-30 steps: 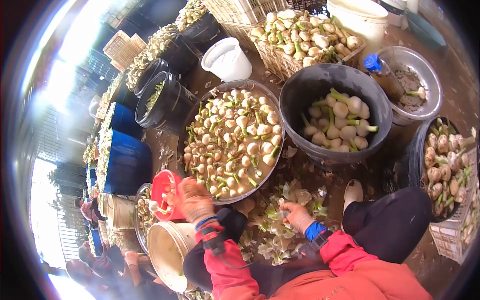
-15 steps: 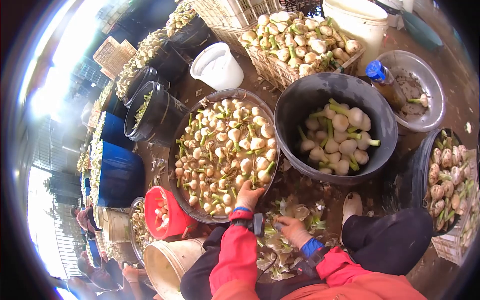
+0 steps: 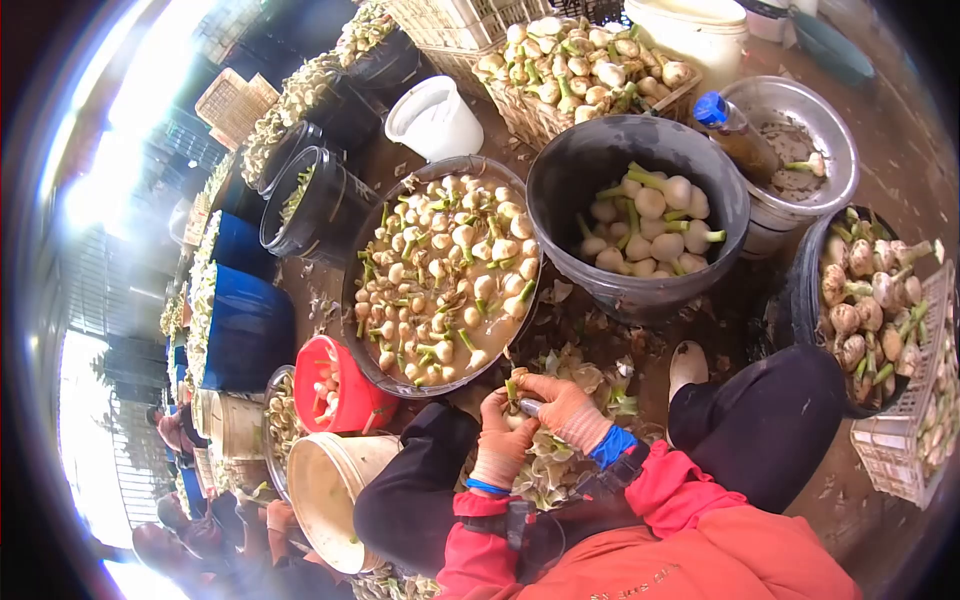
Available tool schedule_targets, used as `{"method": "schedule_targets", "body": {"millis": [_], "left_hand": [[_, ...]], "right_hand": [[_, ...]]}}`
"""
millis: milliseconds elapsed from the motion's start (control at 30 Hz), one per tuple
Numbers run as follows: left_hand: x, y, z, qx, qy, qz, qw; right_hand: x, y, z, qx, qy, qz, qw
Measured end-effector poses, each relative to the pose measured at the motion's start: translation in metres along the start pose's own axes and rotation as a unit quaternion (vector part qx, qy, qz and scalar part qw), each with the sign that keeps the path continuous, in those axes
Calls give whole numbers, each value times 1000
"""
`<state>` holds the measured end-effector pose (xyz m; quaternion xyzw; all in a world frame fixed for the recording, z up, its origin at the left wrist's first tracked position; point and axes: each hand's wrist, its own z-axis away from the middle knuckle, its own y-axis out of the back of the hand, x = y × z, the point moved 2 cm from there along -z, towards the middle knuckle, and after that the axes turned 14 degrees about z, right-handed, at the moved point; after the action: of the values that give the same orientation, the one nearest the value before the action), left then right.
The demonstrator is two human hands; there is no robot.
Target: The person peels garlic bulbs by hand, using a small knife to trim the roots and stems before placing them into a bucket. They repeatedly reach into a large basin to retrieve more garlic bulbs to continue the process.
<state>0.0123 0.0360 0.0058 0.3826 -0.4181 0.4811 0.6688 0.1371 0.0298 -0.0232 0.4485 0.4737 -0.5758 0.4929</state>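
Note:
My left hand (image 3: 500, 442), in a light glove, is closed around a garlic bulb (image 3: 514, 421) whose green stem points up. My right hand (image 3: 570, 410), also gloved, grips a small knife (image 3: 530, 407) with its metal part against the bulb's neck. Both hands meet above my lap. In front of them is a wide basin (image 3: 440, 389) of brownish water, full of floating garlic bulbs. Beyond the right hand, a dark tub (image 3: 640, 296) holds clean white bulbs with short green stems. Peeled skins and leaves (image 3: 590, 385) lie on the ground under my hands.
Left of the basin are a red bucket (image 3: 365, 398) and a tipped cream bucket (image 3: 330, 500). A crate (image 3: 520, 118) of garlic stands behind. On the right are a metal bowl (image 3: 835, 190) with a blue-capped bottle (image 3: 745, 140) and a black bucket (image 3: 808, 270) of unpeeled garlic. People sit at lower left.
My left hand has come back from the basin's edge with a garlic bulb. My right hand has moved left and up, bringing the knife to the bulb. The view has shifted slightly.

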Motion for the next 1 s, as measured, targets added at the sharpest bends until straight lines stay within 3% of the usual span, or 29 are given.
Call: {"method": "schedule_targets", "body": {"millis": [33, 100, 233, 267, 300, 333, 367, 400, 433, 500, 567, 633, 667, 700, 733, 767, 800, 833, 933, 967, 1000], "left_hand": [[-4, -3, 3, -1, -3, -1, 1000], [-4, -6, 9, 55, -153, -232, 959], [13, -14, 20, 54, -92, -317, 942], [2, -10, 20, 62, -179, -316, 930], [1, -8, 23, 62, -181, -317, 929], [-2, -4, 24, 55, -63, -34, 996], [-6, -3, 25, 42, 62, 252, 965], [-5, -3, 26, 13, 80, 410, 909], [-9, 2, 26, 14, 80, 410, 909], [-19, 3, 26, -82, 170, 613, 767], [-20, 2, 25, -90, 171, 629, 753], [-19, 3, 24, -57, 180, 590, 785], [-18, 1, 24, -30, 170, 512, 842], [-17, -1, 26, -31, 170, 511, 842], [-15, 0, 26, -3, 105, 357, 928], [-14, 1, 27, 25, 35, 189, 981], [-12, -4, 25, 49, -202, -55, 977], [-16, -2, 25, 49, -201, -55, 977], [0, -8, 29, 76, -371, -270, 885], [6, -11, 33, 76, -371, -270, 885], [10, -12, 35, 82, -207, 5, 975]], "right_hand": [[0, -2, 1, 11, 26, 30, 999], [3, -2, 4, 6, 14, 48, 999], [15, -9, 7, 59, 0, 135, 989], [16, -11, 8, 97, 6, 163, 982], [11, -9, 9, 97, 8, 163, 982], [7, -7, 11, 65, -2, 116, 991], [3, -4, 13, 32, -13, 69, 997], [-5, -1, 15, 20, -2, 52, 998], [-7, -1, 16, 19, -1, 52, 998], [-9, -1, 18, -21, -1, -58, 998], [-10, 3, 21, -21, 45, -50, 998], [-11, 6, 23, -68, 7, -140, 988], [-11, 7, 26, -70, -28, -143, 987], [-9, 6, 24, -69, -28, -143, 987], [-2, 3, 19, -36, -62, -100, 992], [8, 1, 15, -3, -97, -56, 994], [12, 0, 12, 27, -89, -3, 996], [17, -1, 13, 26, -89, -4, 996], [17, 0, 14, 35, -110, -2, 993], [13, 0, 15, 37, -93, -44, 994], [6, 1, 16, 39, -76, -86, 993]]}}
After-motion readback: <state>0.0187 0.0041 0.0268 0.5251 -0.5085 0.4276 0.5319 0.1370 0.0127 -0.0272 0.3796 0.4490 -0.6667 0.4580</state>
